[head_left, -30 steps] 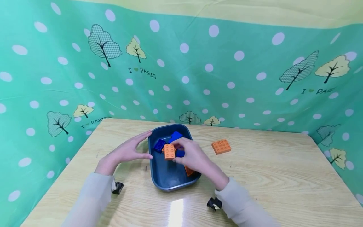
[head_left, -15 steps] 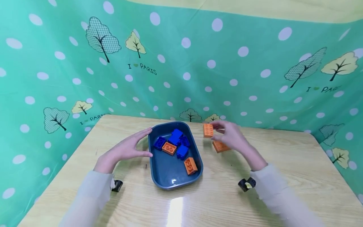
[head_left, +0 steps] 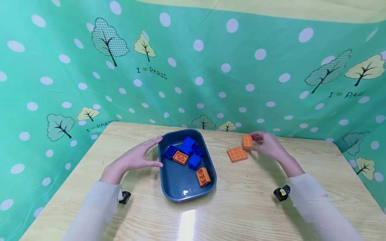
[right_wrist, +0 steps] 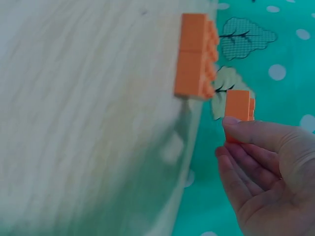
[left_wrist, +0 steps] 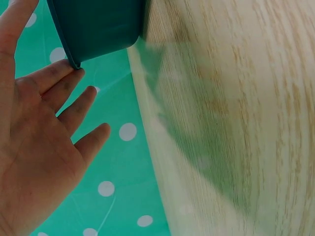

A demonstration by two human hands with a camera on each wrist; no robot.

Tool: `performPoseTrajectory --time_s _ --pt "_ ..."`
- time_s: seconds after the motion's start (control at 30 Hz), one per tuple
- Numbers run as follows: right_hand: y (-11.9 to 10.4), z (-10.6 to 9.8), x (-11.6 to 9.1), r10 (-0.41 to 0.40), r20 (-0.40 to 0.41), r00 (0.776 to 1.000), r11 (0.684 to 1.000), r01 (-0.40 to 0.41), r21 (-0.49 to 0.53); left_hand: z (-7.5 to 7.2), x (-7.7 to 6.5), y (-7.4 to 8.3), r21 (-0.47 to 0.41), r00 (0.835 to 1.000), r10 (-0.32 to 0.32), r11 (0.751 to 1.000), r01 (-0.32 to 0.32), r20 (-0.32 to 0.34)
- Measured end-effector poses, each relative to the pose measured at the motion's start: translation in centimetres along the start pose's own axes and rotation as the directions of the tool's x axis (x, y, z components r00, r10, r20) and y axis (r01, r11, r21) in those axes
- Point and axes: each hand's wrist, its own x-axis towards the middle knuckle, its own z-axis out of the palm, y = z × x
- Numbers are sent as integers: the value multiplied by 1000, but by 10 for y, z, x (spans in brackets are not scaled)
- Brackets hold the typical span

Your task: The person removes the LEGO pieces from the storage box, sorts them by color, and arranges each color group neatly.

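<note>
Orange rectangular plastic brick (head_left: 247, 141) is pinched in right hand (head_left: 270, 146) near surface's (head_left: 244, 204) far edge; spread left hand (head_left: 134, 158) apparently steadies dark-blue plastic tray (head_left: 178, 182).

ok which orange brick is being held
The brick pinched by the right hand; two orange bricks lie in the tray, an orange pair sits on the table.
</note>
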Motion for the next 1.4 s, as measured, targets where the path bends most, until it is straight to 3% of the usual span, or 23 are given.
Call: performPoseTrajectory --time_s 0.3,1.0,1.13,1.4 --pt "21 5 -1 -6 9 1000 997 7 -77 0 -1 1 -12 1000 -19 1000 19 -4" --pt "29 18 -5 -93 26 995 975 96 -200 3 0 -2 4 1000 -6 1000 6 -16" --pt "28 17 -7 -103 42 994 970 109 -218 3 1 -2 1 1000 0 1000 0 -13" --pt "8 5 -10 -76 41 996 986 82 -146 1 5 -3 -5 1000 -8 1000 8 11"
